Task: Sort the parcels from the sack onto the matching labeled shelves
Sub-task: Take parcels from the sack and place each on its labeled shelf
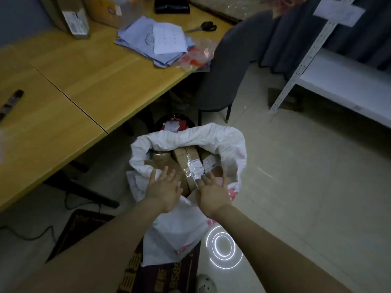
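Head view showed the sack [222, 140] standing on the floor beside the tabletop [84, 81], its mouth folded back so the parcels inside lay exposed. Left hand [164, 189] and right hand [212, 192] hovered over them, fingers spread and gripping nothing, probably framing the labelled parcel [190, 159] for a lift toward the shelf [338, 81].

Small office doubling as parcel room — wooden desk [84, 81] with papers [156, 39] and scissors [203, 26], grey chair [224, 66], white slotted-steel shelving [338, 85].
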